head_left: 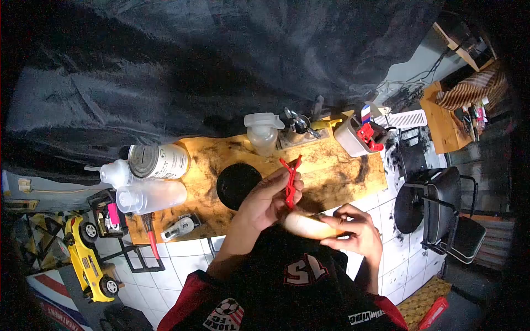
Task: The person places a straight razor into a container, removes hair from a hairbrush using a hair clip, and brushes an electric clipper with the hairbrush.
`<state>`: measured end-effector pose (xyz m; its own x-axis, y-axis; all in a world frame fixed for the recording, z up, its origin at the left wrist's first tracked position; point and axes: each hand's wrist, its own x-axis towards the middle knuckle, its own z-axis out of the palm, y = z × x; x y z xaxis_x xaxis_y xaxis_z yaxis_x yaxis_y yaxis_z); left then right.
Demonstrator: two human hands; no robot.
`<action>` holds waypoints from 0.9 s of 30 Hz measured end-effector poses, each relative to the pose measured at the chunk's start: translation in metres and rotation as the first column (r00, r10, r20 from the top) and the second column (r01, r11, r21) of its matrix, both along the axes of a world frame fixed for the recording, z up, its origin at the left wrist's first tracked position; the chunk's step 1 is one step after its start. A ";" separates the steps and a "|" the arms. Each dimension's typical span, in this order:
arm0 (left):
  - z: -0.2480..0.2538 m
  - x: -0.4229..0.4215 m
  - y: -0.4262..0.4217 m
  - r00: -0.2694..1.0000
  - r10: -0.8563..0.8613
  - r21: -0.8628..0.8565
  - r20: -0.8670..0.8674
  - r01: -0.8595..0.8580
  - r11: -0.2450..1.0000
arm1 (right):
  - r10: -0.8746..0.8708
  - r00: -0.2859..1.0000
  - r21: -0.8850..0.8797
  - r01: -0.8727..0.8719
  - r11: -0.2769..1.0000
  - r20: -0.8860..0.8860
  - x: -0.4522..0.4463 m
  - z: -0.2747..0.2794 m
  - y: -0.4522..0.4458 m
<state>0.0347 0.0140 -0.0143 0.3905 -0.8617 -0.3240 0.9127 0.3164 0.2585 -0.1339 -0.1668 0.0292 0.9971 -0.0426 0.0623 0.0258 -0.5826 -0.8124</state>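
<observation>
The person's left hand (269,199) is half curled, the fingers wrapped loosely round a red plastic clip (290,186) with its forked ends standing upward, while its lower end points down towards a pale, soft-looking brush (308,225) with a tan end. The right hand (356,230) has that brush pinched between thumb and bent fingers, nearly closed on it; the brush is blurred, and from here I cannot tell whether it touches the clip. Both hands are up by the near edge of a light wooden table (323,168) strewn with dark hair, in front of the person's black-and-red shirt (265,287). Just beyond the left hand is a flat, round black shape (234,185) on the tabletop. The widest bare wood lies past the hands, towards the right end, bounded at the back by a white-lidded clear tub (262,135) and a pale, box-shaped container (351,140) of red clips and a comb. The left end is tighter: a large printed can (167,161), a translucent plastic bottle (157,197) and a silvery hair clipper (181,227) crowd it. Off the right edge, white floor tiles (389,220) show.
</observation>
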 end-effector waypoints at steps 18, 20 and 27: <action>0.001 -0.001 -0.003 0.992 -0.115 0.131 -0.042 0.120 0.984 | 0.120 0.988 0.130 -0.107 0.986 -0.098 -0.003 0.006 -0.010; 0.005 -0.004 -0.009 0.990 -0.106 0.154 -0.094 0.119 0.981 | 0.072 0.997 0.179 -0.066 0.982 -0.027 -0.006 0.000 -0.012; -0.037 -0.009 0.005 0.966 -0.256 -0.191 -0.028 0.247 0.950 | -0.323 0.930 0.168 0.296 0.940 0.172 0.004 -0.007 -0.003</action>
<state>0.0256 0.0194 -0.0518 0.1403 -0.9764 -0.1641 0.9794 0.1126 0.1674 -0.1297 -0.1700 0.0224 0.9017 -0.3689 0.2253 0.0278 -0.4706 -0.8819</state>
